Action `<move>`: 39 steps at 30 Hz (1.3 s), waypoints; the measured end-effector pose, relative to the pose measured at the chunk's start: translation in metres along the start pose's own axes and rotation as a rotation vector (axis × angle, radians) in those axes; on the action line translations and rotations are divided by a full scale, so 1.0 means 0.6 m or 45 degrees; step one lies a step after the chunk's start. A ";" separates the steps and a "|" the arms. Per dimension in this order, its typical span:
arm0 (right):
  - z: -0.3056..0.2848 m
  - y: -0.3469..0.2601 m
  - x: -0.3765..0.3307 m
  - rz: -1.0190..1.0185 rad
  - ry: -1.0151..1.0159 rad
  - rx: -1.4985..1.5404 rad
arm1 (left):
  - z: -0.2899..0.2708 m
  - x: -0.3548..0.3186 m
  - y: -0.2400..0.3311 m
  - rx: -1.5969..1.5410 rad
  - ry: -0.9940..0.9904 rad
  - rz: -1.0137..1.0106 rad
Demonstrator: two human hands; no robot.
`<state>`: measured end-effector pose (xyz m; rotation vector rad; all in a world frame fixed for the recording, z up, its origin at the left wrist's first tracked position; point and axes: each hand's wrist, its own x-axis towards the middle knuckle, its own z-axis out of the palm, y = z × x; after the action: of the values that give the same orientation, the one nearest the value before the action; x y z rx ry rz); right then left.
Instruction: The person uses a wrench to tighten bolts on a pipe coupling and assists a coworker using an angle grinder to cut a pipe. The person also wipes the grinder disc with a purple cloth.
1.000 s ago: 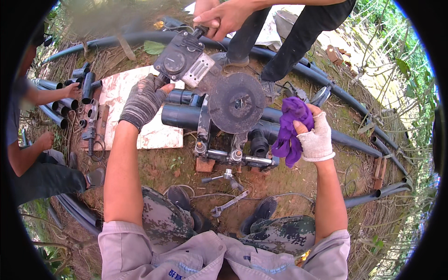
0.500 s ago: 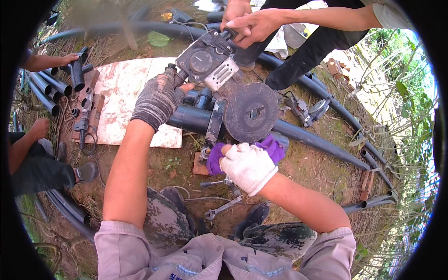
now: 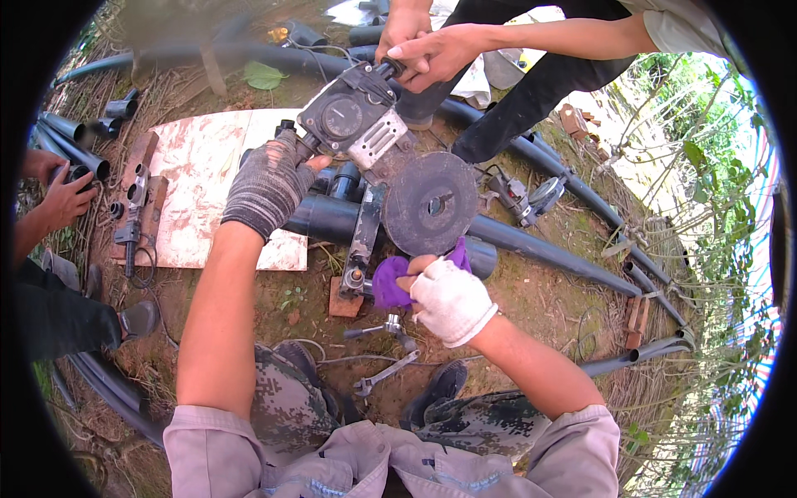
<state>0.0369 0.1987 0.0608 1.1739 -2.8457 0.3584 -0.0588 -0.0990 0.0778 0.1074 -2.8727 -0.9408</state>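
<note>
My left hand, in a dark striped fingerless glove, is closed on a handle of the pipe heating tool, which has a dial box and a round dark heating plate. My right hand, in a white fingerless glove, grips a bunched purple cloth at the plate's lower edge; whether the cloth touches it is unclear. Another person's hands hold the tool's far handle. A black pipe with a branch fitting lies behind the plate.
A pale board lies at left beside a second tool on bricks. Another person's hands hold a black fitting there. A wrench lies by my feet. Black pipes run to the right, near another power tool.
The view has shifted slightly. My right hand has slid a little along the plate's lower edge with the cloth. The person at left has lowered a black fitting and now has both hands on it.
</note>
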 end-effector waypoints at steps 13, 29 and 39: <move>-0.042 0.131 0.023 0.218 0.082 -0.356 | -0.012 -0.011 0.021 -0.153 0.024 0.000; -0.083 0.155 0.036 0.071 0.208 -0.172 | -0.002 0.004 -0.003 -0.116 0.057 0.050; -0.052 0.116 0.040 0.212 -0.140 0.127 | 0.007 0.002 -0.007 -0.167 0.047 0.051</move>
<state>-0.0302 0.2369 0.0803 1.0030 -3.0644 0.4620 -0.0606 -0.1002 0.0719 0.0546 -2.7597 -1.1034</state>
